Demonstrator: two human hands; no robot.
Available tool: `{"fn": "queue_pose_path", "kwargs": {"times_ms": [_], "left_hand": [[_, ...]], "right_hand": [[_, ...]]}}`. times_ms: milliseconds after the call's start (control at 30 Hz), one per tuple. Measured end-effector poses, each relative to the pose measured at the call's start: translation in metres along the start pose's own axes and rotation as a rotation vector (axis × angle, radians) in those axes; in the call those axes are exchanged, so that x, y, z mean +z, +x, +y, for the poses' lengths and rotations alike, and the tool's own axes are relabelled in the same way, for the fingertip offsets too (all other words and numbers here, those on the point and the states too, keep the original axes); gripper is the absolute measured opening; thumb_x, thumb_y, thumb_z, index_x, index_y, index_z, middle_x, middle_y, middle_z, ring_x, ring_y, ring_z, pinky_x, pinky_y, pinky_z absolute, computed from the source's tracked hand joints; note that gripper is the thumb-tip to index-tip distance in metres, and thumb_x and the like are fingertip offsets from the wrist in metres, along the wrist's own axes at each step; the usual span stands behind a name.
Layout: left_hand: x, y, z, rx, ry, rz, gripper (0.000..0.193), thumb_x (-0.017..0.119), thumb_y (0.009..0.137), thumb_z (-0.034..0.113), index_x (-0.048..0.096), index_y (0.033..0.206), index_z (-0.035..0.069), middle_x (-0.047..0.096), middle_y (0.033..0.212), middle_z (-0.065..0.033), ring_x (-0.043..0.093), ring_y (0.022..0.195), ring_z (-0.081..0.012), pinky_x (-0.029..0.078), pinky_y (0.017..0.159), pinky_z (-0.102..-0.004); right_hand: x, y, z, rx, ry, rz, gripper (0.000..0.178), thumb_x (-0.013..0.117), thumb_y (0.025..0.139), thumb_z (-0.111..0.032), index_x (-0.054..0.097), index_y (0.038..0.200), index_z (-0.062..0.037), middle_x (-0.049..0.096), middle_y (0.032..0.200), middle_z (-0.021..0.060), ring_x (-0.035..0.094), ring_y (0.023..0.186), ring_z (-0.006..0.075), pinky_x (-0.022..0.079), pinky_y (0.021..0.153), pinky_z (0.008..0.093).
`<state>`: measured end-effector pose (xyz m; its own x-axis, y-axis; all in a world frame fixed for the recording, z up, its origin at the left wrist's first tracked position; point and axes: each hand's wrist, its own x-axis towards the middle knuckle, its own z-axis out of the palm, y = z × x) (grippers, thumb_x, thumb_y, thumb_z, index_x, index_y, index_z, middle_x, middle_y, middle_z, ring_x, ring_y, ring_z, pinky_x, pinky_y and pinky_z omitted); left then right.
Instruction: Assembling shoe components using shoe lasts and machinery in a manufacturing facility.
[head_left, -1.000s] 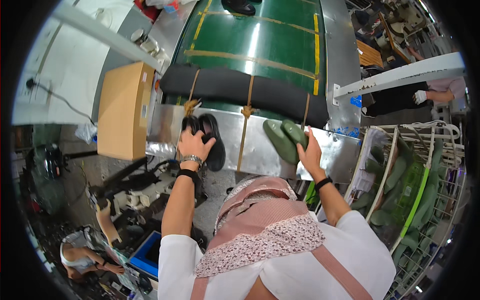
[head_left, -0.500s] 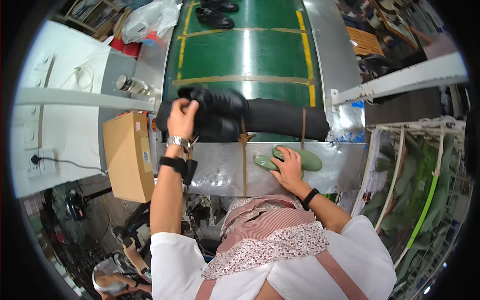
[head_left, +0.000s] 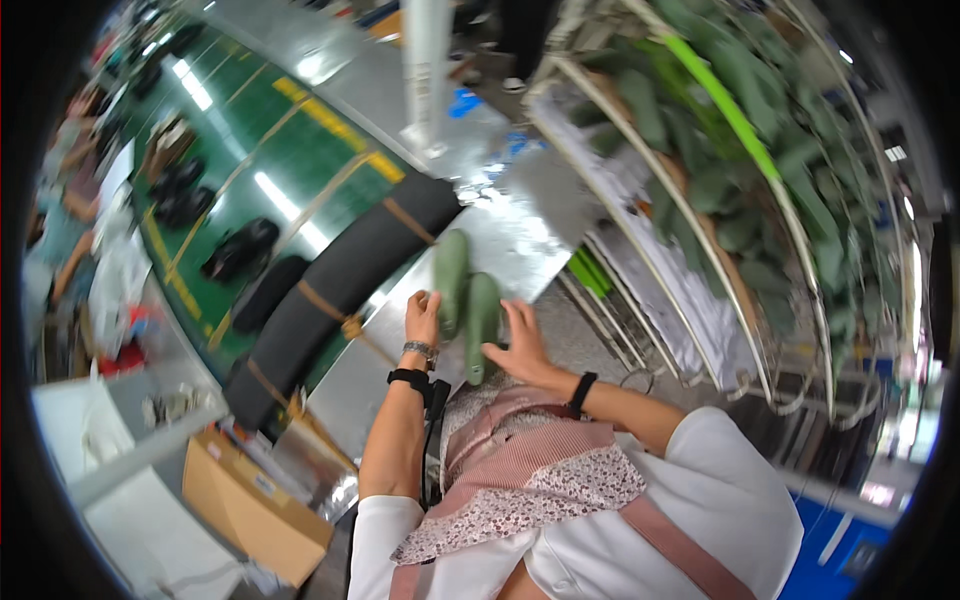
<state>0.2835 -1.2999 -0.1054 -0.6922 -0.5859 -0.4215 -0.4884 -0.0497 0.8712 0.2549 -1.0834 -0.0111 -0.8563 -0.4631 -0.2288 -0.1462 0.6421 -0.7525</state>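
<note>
At the far left a white shelf (head_left: 120,455) is standing, and below it a brown cardboard box (head_left: 245,500) with a plain face is sitting just beside the metal table edge. Above them the green conveyor belt (head_left: 290,160) with yellow lines is carrying several pairs of black shoes (head_left: 240,250), which are lying well apart from the hands. A long black roller (head_left: 340,290) with brown straps is lying across between the belt and the shiny metal table (head_left: 500,240), so it is standing between the black shoes and the person. On this metal table two green shoe pieces (head_left: 465,290) are lying side by side, touching each other, close to the table edge near the person. The left hand (head_left: 422,315), wearing a watch and a black band on the wrist, is resting against the left green piece with the fingers curled lightly on its side. The right hand (head_left: 520,345), also with a black wrist band, is lying open and flat against the right green piece, not closing around it. To the right a metal wire rack (head_left: 700,260) is holding many more green pieces (head_left: 740,130), and a bright green bar (head_left: 720,90) is running across them. At the lower right a blue panel (head_left: 850,555) is showing.
</note>
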Motion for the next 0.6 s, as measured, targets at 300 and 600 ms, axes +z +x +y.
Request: {"fn": "queue_pose_path", "kwargs": {"times_ms": [300, 600], "left_hand": [[0.043, -0.073, 0.026, -0.21, -0.158, -0.484, 0.045, 0.073, 0.089, 0.029, 0.064, 0.114, -0.008, 0.07, 0.103, -0.0132, 0.067, 0.088, -0.0195, 0.055, 0.078, -0.0325], [0.174, -0.241, -0.032, -0.296, -0.08, -0.742, 0.051, 0.079, 0.079, 0.021, 0.059, 0.119, -0.003, 0.066, 0.11, -0.0111, 0.066, 0.096, -0.0266, 0.055, 0.081, -0.0406]], "right_hand": [[0.029, -0.065, 0.028, 0.471, 0.562, 0.02, 0.104, 0.07, 0.073, -0.023, 0.006, 0.153, -0.0064, 0.057, 0.12, 0.0278, 0.06, 0.111, 0.0384, 0.048, 0.094, 0.0409], [-0.099, -0.307, 0.219, 0.496, 0.476, -0.084, 0.085, 0.071, 0.072, -0.029, 0.038, 0.146, -0.0023, 0.061, 0.121, 0.0265, 0.061, 0.108, 0.0378, 0.05, 0.091, 0.0432]]}}
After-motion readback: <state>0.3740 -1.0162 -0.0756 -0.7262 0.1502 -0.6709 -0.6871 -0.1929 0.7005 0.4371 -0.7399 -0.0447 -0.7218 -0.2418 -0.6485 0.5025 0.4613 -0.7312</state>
